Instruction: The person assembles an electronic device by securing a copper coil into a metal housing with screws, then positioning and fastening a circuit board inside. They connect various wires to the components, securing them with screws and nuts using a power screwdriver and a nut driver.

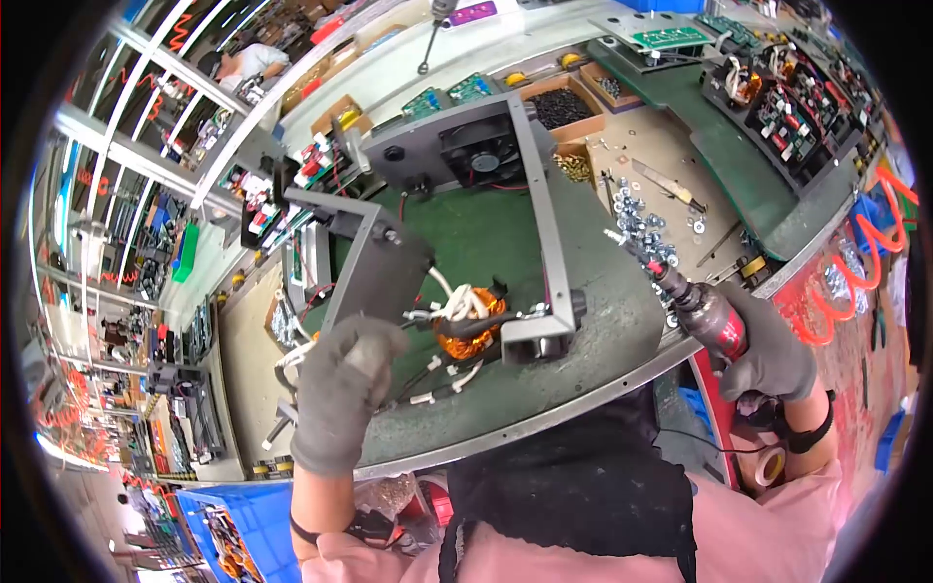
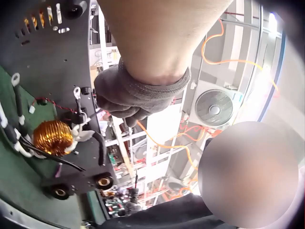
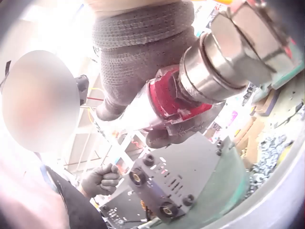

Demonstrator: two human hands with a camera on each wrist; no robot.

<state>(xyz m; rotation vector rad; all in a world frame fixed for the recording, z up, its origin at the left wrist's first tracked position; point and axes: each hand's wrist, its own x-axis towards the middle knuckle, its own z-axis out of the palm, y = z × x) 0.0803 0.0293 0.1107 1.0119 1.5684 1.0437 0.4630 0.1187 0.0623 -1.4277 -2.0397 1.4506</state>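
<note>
My gloved left hand is curled into a fist beside the near left edge of a dark grey metal chassis; nothing shows in its fingers. The right wrist view also shows this left fist next to the chassis. In my gloved right hand is a red and silver power screwdriver, its bit pointing up and left over loose screws. A copper-wound coil with white and black leads lies at the chassis's near opening. A black fan sits in the far wall.
Boxes of dark screws and brass fasteners stand behind the chassis. A second assembly with circuit boards occupies the right of the green bench mat. An orange coiled hose hangs at the right. Another person is at the back left.
</note>
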